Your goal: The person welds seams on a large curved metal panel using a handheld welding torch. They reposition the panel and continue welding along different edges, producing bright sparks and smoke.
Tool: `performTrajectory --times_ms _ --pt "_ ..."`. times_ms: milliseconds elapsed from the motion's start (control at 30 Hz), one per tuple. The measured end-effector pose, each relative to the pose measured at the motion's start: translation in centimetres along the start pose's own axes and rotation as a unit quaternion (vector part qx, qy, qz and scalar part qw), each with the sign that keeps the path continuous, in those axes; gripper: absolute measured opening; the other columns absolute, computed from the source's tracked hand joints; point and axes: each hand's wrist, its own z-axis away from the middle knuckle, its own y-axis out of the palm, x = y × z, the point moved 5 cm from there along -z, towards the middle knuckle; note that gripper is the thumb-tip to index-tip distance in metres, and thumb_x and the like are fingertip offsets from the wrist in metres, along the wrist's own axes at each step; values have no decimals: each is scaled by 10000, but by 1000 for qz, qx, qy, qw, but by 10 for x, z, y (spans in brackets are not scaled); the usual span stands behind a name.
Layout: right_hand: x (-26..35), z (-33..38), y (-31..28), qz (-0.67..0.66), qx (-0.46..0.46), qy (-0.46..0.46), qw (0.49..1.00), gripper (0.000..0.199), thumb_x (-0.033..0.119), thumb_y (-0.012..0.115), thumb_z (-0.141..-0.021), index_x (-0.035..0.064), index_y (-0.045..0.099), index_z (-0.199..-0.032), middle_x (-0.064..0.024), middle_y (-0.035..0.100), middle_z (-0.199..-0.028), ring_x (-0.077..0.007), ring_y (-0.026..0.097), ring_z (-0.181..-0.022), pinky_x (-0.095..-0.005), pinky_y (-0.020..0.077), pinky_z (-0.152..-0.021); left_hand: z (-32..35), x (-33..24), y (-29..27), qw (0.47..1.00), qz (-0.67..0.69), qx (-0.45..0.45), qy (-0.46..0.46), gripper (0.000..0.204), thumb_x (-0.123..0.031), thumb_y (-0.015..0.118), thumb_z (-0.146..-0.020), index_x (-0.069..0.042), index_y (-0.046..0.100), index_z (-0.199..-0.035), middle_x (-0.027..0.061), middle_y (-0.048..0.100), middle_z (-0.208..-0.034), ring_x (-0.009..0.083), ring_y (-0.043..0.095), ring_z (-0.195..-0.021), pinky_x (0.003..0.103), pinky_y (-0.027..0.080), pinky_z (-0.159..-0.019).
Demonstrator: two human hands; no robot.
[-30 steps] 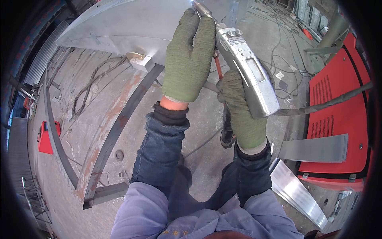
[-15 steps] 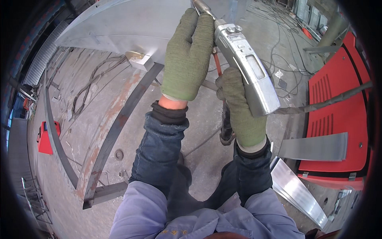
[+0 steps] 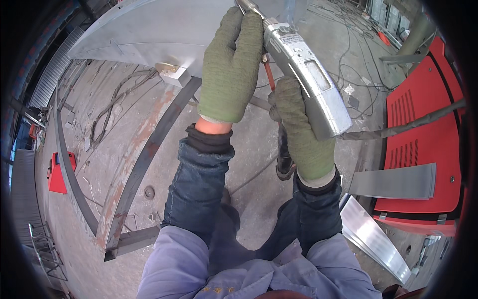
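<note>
A silver handheld laser welding gun (image 3: 316,82) slants across the upper middle, its narrow nozzle (image 3: 253,8) pointing up and to the left. My right hand (image 3: 297,114), in a green knit glove, is closed round the rear of the gun from its left side; the palm and some fingers are hidden. My left hand (image 3: 231,70), gloved alike, reaches up beside the gun's front. Its fingertips meet the nozzle's neck and seem bent round it. Beyond them stands a large grey sheet-metal piece (image 3: 144,42); whether the nozzle tip touches it is out of sight.
A dark hose (image 3: 403,128) runs from the gun's rear over a red cabinet (image 3: 418,149) at right. Metal strips (image 3: 373,239) lean there. At left stand a curved steel frame (image 3: 134,174) and a small red box (image 3: 58,172). Cables (image 3: 107,112) lie on the floor.
Both hands and the gun have shifted slightly up and to the left together. The hold on the gun looks the same.
</note>
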Motion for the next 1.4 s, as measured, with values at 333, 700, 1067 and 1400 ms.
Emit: performTrajectory --times_ms 333,700,1067,1400 --pt "1 2 -4 -9 26 -2 1000 323 107 703 -1060 1 670 -1363 -81 731 -1171 -142 688 -996 -279 561 -815 0 -4 -1 996 -68 23 58 446 -274 500 -1158 0 590 -1498 207 673 -1420 308 642 -1341 377 488 -1142" --pt "0 4 -3 32 -10 -2 999 300 256 735 -1067 26 692 -1255 -32 704 -995 -107 625 -826 -276 496 -702 1 -12 4 998 57 9 -21 415 -344 557 -1130 -6 643 -1355 102 699 -1138 178 655 -1023 334 526 -905" --pt "-4 6 -7 19 -6 37 999 327 82 753 -1033 -7 703 -1345 -83 745 -1197 -132 700 -994 -287 581 -810 7 -11 2 1000 22 2 -1 363 -307 575 -1119 -19 640 -1330 80 687 -1020 150 651 -891 326 547 -791" --pt "-11 12 -12 59 10 3 998 312 115 731 -1042 20 688 -1336 -80 726 -1156 -153 687 -969 -295 556 -799 13 -7 2 1000 11 9 -23 411 -347 576 -1124 -30 630 -1380 86 702 -1037 156 657 -905 332 552 -804"
